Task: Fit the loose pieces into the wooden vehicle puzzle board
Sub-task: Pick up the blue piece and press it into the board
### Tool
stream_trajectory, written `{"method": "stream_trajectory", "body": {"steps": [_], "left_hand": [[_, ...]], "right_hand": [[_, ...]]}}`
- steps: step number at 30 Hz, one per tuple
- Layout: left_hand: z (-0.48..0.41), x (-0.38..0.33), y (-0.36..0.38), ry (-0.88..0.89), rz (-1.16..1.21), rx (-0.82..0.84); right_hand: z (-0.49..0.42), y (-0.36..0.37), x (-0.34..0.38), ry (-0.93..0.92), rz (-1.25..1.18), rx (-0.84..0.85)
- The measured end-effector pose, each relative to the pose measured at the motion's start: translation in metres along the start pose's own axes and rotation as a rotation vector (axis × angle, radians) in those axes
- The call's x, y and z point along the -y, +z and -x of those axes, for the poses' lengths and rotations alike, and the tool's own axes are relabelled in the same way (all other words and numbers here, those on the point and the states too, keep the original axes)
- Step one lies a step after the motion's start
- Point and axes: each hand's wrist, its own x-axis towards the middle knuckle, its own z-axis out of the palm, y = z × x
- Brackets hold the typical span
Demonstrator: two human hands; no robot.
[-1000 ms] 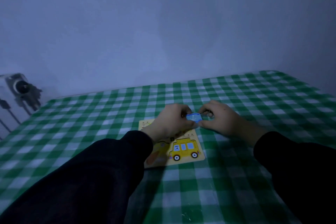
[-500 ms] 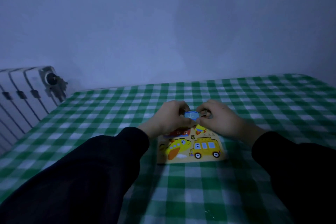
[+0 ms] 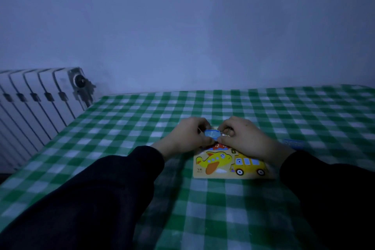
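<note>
The wooden puzzle board point(image 3: 227, 175) lies flat on the checked cloth, with a yellow plane piece point(image 3: 214, 159) and a yellow bus piece point(image 3: 248, 165) seated along its near edge. A red piece point(image 3: 220, 146) shows partly behind them. My left hand point(image 3: 186, 137) and my right hand point(image 3: 246, 138) meet over the board's far half, both pinching a small blue piece point(image 3: 212, 134) held just above the board. The board's far half is hidden under my hands.
A green and white checked cloth point(image 3: 203, 205) covers the table. A small blue piece point(image 3: 294, 143) lies on the cloth right of my right wrist. A white radiator point(image 3: 38, 105) stands beyond the table's left edge, against the wall.
My view has swung left, so the radiator shows more and the board sits further right in frame. Both hands stay on the blue piece over the board's far half.
</note>
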Motion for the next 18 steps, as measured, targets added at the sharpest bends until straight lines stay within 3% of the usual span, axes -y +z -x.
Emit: {"method": "stream_trajectory", "body": {"steps": [18], "left_hand": [[0.019,0.018,0.004,0.001,0.048,0.014]], "right_hand": [[0.003,0.018,0.016,0.057,0.012,0.081]]}}
